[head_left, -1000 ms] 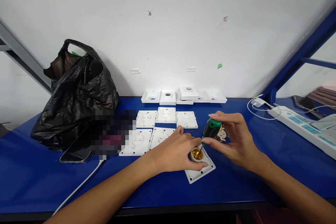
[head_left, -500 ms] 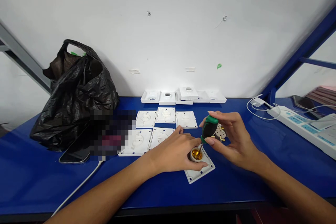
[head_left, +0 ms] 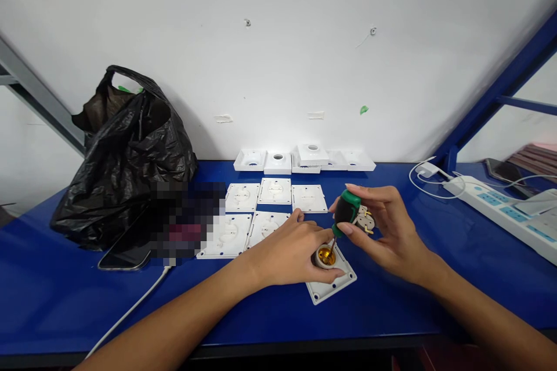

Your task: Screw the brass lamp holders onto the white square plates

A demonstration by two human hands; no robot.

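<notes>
Fingers of the right hand [head_left: 391, 232] are pinching a green-handled screwdriver [head_left: 344, 213], its tip sitting inside the brass lamp socket [head_left: 325, 255] near the table's [head_left: 391, 307] front edge. Left hand [head_left: 291, 252] is gripping that socket; white plates [head_left: 274, 191] are lying farther back.

Black bag [head_left: 124, 156], phone [head_left: 126, 252], power strip [head_left: 500, 206]

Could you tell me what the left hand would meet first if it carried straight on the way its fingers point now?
The left hand points right, gripping the lamp socket on its white plate. Beyond the socket, it would probably first meet the screwdriver and the right hand; depth is hard to judge.
</notes>
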